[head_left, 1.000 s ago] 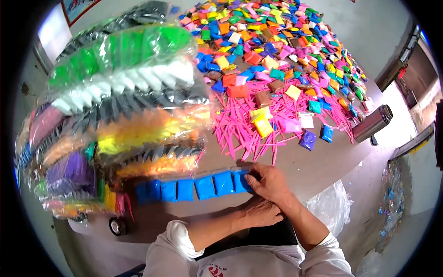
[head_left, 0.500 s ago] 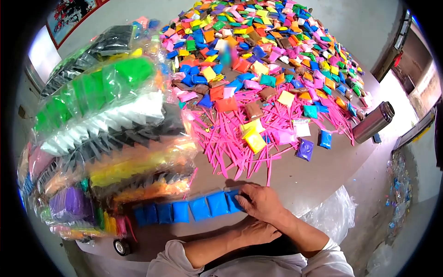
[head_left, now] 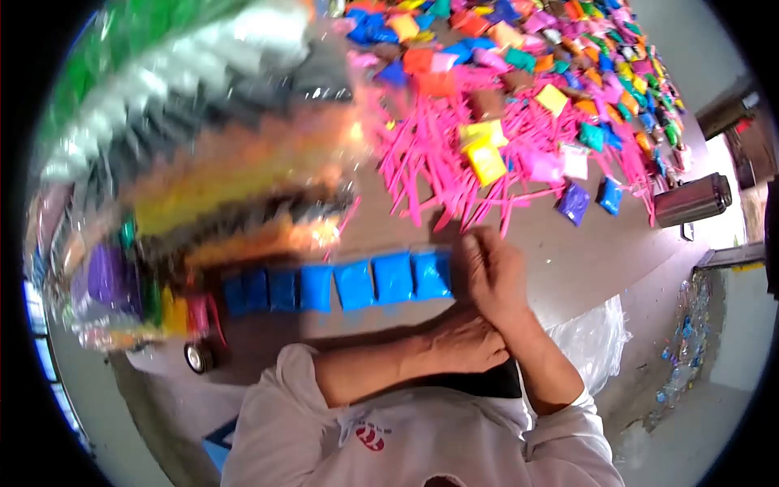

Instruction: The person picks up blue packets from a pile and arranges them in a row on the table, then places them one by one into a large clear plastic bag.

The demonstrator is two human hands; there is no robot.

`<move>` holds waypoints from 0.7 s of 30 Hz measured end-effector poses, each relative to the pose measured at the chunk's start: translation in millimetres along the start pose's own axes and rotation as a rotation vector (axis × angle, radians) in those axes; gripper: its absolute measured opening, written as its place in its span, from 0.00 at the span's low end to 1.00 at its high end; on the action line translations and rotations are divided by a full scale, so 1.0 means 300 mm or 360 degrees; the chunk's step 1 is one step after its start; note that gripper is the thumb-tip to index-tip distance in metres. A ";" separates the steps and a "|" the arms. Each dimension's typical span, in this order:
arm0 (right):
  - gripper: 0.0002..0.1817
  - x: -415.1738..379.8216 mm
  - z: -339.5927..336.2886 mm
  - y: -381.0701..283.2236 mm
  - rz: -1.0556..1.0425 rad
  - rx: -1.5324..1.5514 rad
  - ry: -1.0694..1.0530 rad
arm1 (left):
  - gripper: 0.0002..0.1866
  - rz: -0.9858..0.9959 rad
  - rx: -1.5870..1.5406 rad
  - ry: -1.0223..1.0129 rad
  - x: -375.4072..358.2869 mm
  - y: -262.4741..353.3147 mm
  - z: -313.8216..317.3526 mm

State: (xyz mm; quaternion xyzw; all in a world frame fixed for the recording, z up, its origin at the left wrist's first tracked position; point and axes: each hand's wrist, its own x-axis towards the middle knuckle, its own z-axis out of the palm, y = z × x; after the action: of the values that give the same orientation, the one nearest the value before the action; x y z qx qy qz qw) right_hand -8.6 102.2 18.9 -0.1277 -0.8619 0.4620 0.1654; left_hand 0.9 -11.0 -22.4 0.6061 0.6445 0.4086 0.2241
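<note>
A row of several flat blue packets (head_left: 354,284) in clear film lies across the near part of the table, the leftmost ones in shadow. Just past its right end is my right hand (head_left: 497,280), back up and fingers loosely bent, clear of the last packet. No object shows in it. My left hand (head_left: 466,347) lies lower, its fingers curled in beside my right wrist; whatever they hold, if anything, is hidden. Beyond my right fingertips spread thin pink plastic sticks (head_left: 426,166), with a yellow packet (head_left: 485,161) on top of them.
Bagged rows of coloured packets (head_left: 203,191) are stacked high at the left. A heap of mixed packets (head_left: 535,40) covers the far table. A metal flask (head_left: 692,200) lies at the right edge, clear plastic film (head_left: 596,341) hangs nearer, and a small wheel (head_left: 198,356) sits front left.
The view has tilted down and shifted. My right hand has come off the last blue packet and moved right of the row. My left hand stays by my right wrist.
</note>
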 end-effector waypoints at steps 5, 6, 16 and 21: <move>0.06 0.020 -0.004 -0.004 -0.0003 -0.0102 0.0080 | 0.11 0.0029 -0.0077 0.0000 0.014 -0.035 0.018; 0.06 0.022 -0.006 -0.009 0.0040 -0.0132 0.0047 | 0.11 0.0010 -0.0087 -0.0049 0.019 -0.027 -0.001; 0.08 0.034 0.000 0.046 -0.0069 -0.0212 0.0077 | 0.12 0.0009 -0.0096 0.0082 0.044 0.020 -0.055; 0.06 0.034 -0.004 -0.004 -0.0084 -0.0172 0.0094 | 0.10 0.0083 -0.0077 0.0259 0.043 0.012 -0.047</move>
State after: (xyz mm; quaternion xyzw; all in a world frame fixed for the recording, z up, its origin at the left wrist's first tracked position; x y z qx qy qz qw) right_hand -17.5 106.2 22.2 -0.1272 -0.8835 0.4061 0.1957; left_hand -9.9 -2.4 -8.9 0.5819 0.6346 0.4776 0.1750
